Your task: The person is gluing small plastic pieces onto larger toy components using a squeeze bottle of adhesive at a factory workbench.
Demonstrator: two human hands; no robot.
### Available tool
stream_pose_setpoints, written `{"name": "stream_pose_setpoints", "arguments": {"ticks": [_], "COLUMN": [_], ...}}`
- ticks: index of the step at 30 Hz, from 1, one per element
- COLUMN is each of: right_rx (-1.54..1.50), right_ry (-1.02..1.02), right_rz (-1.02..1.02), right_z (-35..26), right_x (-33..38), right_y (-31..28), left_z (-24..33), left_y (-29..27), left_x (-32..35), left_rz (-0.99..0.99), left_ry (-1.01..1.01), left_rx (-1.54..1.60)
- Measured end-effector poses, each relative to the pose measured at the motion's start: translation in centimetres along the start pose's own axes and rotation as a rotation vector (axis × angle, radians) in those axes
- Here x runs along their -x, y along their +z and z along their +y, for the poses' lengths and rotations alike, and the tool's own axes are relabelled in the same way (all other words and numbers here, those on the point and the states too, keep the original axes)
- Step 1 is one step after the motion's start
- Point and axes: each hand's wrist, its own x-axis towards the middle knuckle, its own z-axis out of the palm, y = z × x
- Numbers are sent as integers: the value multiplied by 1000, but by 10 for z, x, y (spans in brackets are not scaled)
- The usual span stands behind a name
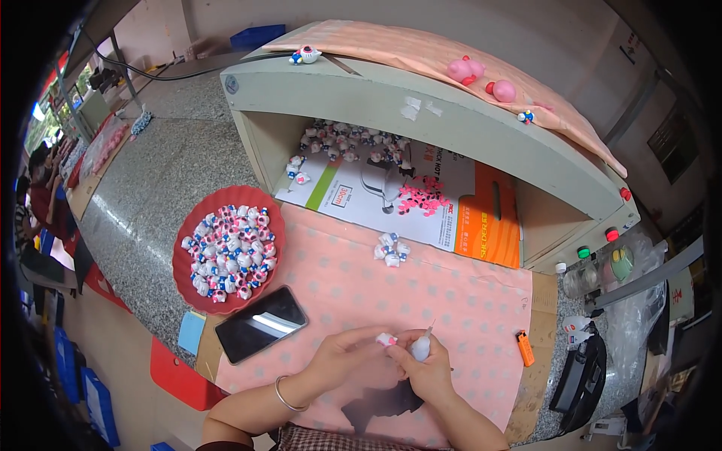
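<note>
At the near middle of the pink cloth my two hands are close together. My left hand (338,361), with a bangle on its wrist, pinches a small white and pink figurine (386,340) at its fingertips. My right hand (431,377) is closed round a small white squeeze bottle (420,348) whose thin needle tip points up. The right thumb lies close to the figurine; whether it touches cannot be made out. A few white and blue figurines (392,252) sit on the cloth beyond the hands.
Left stands a red bowl (183,274) full of similar figurines, beside a black phone (262,323). A pale box-like shelf (316,94) opens ahead, holding more figurines (353,139) and bright pink pieces (423,197). An orange lighter (524,348) and a black case (579,383) lie right.
</note>
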Motion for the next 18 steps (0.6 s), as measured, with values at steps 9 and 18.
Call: {"name": "stream_pose_setpoints", "arguments": {"ticks": [9,18], "right_rx": [30,110], "right_ry": [-121,-103], "right_rz": [-22,23], "right_z": [1,-4], "right_x": [-1,-4], "right_y": [-2,2], "left_z": [8,11], "left_y": [3,1], "left_x": [-4,-7], "left_rz": [-53,-135], "left_ry": [-136,-111], "left_rx": [347,431]}}
